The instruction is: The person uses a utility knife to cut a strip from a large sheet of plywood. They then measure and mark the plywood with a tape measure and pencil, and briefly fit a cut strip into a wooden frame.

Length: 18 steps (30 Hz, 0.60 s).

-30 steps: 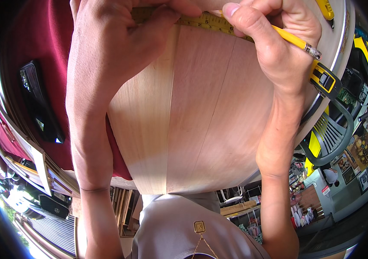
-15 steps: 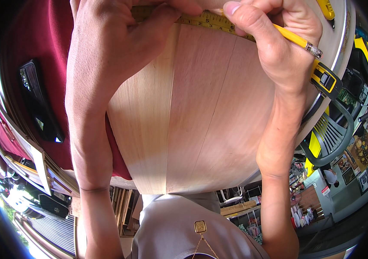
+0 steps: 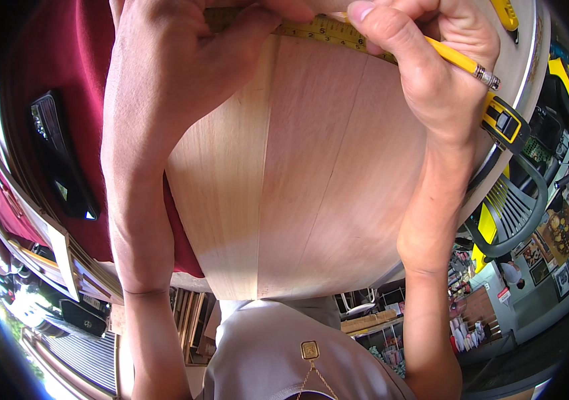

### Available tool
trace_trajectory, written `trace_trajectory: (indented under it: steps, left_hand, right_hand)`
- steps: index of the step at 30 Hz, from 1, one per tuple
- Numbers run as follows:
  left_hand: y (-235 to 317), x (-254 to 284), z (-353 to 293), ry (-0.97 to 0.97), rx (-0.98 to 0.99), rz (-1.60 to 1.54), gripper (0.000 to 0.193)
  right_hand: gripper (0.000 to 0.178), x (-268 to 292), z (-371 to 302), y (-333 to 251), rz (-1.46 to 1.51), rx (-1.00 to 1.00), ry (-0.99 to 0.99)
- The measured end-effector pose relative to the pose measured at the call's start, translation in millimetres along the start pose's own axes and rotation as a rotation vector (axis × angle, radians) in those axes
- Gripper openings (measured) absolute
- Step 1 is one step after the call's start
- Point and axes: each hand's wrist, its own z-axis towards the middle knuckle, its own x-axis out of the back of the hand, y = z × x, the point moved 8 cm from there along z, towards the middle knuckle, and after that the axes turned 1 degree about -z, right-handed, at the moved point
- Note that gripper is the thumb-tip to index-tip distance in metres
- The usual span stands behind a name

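Note:
A yellow tape measure blade (image 3: 328, 35) lies across the far end of a pale wooden board (image 3: 221, 193) and the pinkish plywood (image 3: 331, 153) beside it. My left hand (image 3: 178, 73) pinches the blade between thumb and fingers at the top of the view; part of the blade is hidden under it. My right hand (image 3: 424, 73) is closed around a yellow pencil (image 3: 454, 56), its tip end near the blade's edge. The right fingers rest close to or on the blade; which, I cannot tell. A thin dark line runs lengthwise along the plywood.
Dark red cloth (image 3: 88, 40) with a glossy black phone-like slab (image 3: 61, 157) on it lies left. Beside my right wrist is a yellow-and-black tool (image 3: 506, 124), and another yellow piece (image 3: 506, 13) sits farther up. A slatted chair (image 3: 508, 207) and shelves stand beyond the right edge.
Almost nothing differs. My right hand and the pencil have shifted very slightly to the right; the left hand still pinches the blade.

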Motion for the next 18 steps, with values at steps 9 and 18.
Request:
trace_trajectory:
  steps: [9,18]
  left_hand:
    - [-1.1,1.6,-0.6,0.010,0.011,-0.012,0.019]
    - [-1.6,1.9,-1.2,0.004,0.010,-0.009,0.020]
  right_hand:
    - [0.024,1.1,0.1,-6.7,0.007,-0.021,0.010]
    - [0.024,1.7,-0.5,2.5,0.060,-0.003,0.021]
